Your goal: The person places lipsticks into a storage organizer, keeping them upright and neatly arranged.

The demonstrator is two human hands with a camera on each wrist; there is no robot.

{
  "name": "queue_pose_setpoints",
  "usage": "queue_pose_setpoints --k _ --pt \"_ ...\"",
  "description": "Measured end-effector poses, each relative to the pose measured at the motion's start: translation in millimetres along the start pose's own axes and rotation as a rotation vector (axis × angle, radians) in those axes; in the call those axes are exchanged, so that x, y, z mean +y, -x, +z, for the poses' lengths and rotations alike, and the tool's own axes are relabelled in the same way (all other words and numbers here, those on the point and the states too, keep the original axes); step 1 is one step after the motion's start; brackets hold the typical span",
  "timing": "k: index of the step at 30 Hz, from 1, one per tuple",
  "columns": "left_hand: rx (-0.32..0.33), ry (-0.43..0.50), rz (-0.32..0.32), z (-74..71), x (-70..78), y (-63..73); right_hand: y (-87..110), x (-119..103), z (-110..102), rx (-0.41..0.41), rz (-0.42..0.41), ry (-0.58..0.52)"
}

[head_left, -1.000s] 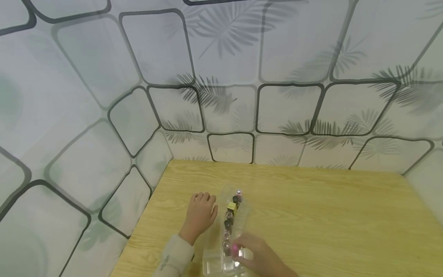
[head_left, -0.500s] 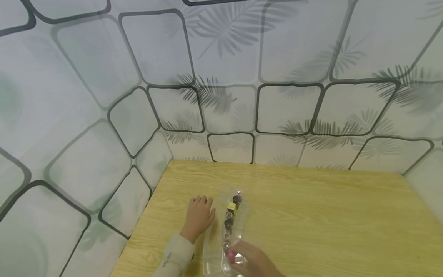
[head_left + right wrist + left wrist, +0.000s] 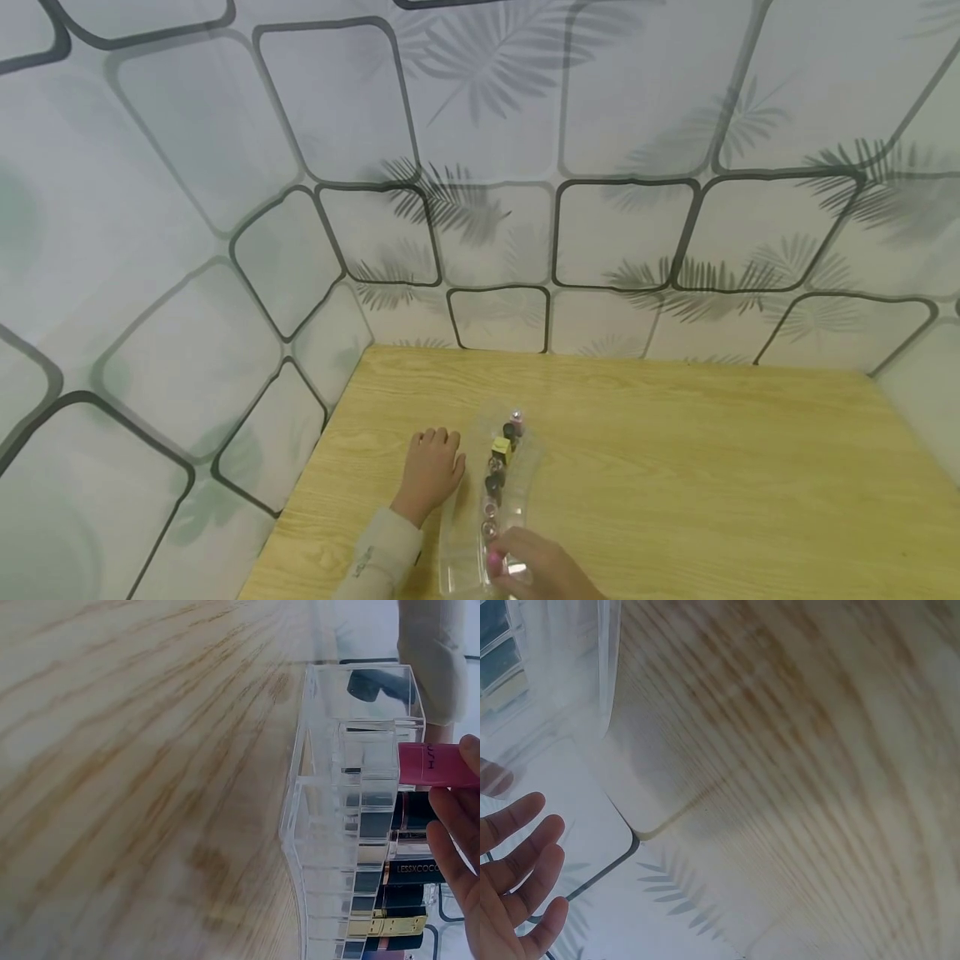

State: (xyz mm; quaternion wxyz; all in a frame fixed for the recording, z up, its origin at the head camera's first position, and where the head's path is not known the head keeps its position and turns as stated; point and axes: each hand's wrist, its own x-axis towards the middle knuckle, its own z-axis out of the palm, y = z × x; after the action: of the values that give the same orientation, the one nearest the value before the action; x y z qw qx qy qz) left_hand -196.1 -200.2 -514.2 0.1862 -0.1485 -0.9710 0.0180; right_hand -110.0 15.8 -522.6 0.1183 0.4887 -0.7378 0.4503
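Observation:
My right hand [image 3: 543, 568] pinches a pink lipstick tube [image 3: 433, 763] between thumb and fingers. The tube's far end is at the mouth of a slot in a clear acrylic organizer [image 3: 326, 855]; how deep it sits I cannot tell. Beside it, a row of lipsticks stands in the slots, among them a black one with lettering [image 3: 412, 872] and a gold one [image 3: 390, 926]. From the head view, a yellow-topped tube [image 3: 502, 449] shows in this row. My left hand [image 3: 431, 471] lies along the organizer's left side, fingers loosely bent and holding nothing.
The organizer stands on a wood-grain table [image 3: 697, 467]. Patterned wall covering [image 3: 495, 237] rises behind the table and on its left. Bare-looking slots lie on both sides of the lipstick row.
My right hand has moved left and slightly toward me with the pink lipstick tube, to the near end of the row. My left hand has drawn slightly back from the organizer.

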Motion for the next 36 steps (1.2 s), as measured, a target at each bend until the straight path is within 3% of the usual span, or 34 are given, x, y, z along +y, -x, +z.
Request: queue_pose_setpoints --k 5,16,24,30,36 --pt "-0.009 0.012 -0.005 0.1 -0.1 0.3 -2.1 -1 3 0.007 0.007 -0.002" --pt "0.014 0.008 0.000 3.1 -0.7 0.5 -4.7 0 8 0.091 -0.014 0.139" --pt "0.025 0.011 -0.002 5.0 -1.4 1.3 5.4 6 13 -0.001 0.001 0.205" --pt "0.004 0.016 -0.013 6.0 -0.7 0.4 8.7 7 20 0.017 0.040 0.241" --pt "-0.013 0.021 -0.024 7.4 -0.4 0.7 6.2 6 16 -0.021 0.045 0.278"
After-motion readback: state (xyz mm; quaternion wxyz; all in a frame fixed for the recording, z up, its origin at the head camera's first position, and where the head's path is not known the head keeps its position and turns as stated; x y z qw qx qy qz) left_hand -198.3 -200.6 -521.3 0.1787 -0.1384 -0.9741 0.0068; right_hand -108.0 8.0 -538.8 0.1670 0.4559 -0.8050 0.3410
